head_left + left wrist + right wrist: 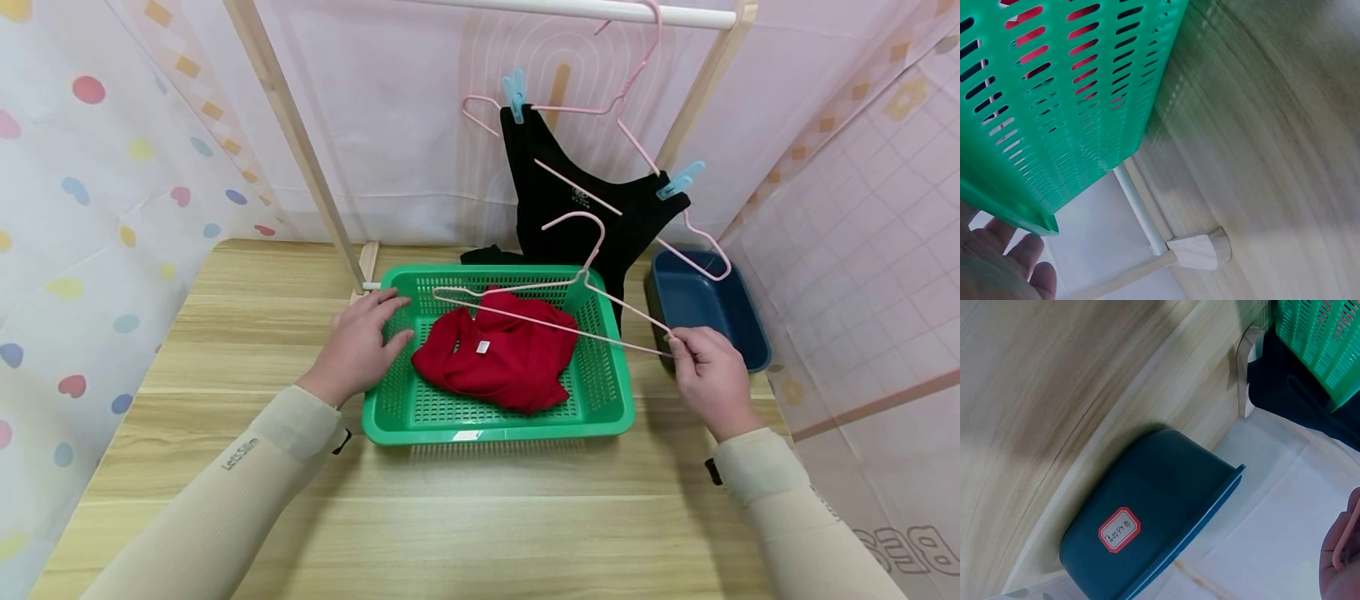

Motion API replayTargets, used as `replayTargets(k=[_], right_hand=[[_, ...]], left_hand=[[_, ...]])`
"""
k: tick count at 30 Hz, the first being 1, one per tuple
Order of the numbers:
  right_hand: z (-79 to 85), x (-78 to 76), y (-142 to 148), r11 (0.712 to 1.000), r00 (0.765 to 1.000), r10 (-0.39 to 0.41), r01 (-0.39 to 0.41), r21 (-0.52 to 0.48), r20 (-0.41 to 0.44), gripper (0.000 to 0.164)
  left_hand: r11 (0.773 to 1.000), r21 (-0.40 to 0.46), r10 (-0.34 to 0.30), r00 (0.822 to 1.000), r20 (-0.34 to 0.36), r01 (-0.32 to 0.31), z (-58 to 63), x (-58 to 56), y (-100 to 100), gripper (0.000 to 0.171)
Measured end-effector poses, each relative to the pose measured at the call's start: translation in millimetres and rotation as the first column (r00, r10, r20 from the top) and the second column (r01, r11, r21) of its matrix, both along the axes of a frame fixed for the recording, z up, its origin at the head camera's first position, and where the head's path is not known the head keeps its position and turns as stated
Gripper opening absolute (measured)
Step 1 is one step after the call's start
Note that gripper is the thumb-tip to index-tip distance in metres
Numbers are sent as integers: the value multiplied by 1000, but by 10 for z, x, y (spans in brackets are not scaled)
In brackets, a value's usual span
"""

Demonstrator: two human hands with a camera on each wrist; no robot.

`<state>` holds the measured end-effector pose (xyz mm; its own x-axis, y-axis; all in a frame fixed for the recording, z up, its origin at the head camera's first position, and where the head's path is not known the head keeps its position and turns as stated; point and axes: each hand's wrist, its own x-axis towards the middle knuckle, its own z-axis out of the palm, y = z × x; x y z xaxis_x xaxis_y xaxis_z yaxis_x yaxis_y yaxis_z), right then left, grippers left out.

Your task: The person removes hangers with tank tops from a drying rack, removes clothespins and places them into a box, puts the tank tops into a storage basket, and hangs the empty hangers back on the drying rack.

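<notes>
My right hand [712, 375] pinches one end of a pink clothes hanger [602, 233], thumb against fingers. The hanger stretches leftward over a green plastic basket [540, 432], its hook pointing away from me. Inside the basket lies a crumpled red garment [517, 375] with a small white tag. At the basket's left rim is my left hand [360, 342], fingers spread and slightly bent. The left wrist view shows its fingers [1025, 250] right at the basket's rim. Only part of the right hand [1341, 556] with the hanger's pink end appears in the right wrist view.
Behind the basket, a black tank top [543, 221] hangs on another pink hanger, held by blue clothespins [516, 93]. That hanger's hook is at the white rod [675, 14] of a wooden rack [300, 142]. A dark blue basin [708, 296] stands at the right.
</notes>
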<state>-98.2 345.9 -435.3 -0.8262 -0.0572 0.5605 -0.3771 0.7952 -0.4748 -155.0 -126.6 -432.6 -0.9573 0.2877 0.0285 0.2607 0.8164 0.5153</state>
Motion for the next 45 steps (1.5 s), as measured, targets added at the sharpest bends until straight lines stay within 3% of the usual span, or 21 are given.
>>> replayTargets(k=[12, 19, 29, 38, 45], right_hand=[[43, 3, -89, 999, 1000, -22, 22, -27, -8, 11], [116, -8, -186, 999, 999, -34, 34, -6, -23, 10], [285, -73, -372, 1000, 1000, -14, 14, 11, -21, 16], [539, -213, -600, 1000, 1000, -11, 11, -1, -13, 20], [773, -348, -745, 1000, 998, 21, -22, -21, -59, 21]], left_hand=[[986, -152, -40, 988, 151, 63, 30, 76, 18, 93], [978, -192, -37, 978, 206, 78, 2, 112, 32, 99], [978, -192, -35, 976, 213, 77, -59, 89, 25, 101], [980, -185, -35, 977, 212, 76, -60, 98, 27, 101], [981, -180, -30, 976, 214, 70, -53, 103, 30, 101]])
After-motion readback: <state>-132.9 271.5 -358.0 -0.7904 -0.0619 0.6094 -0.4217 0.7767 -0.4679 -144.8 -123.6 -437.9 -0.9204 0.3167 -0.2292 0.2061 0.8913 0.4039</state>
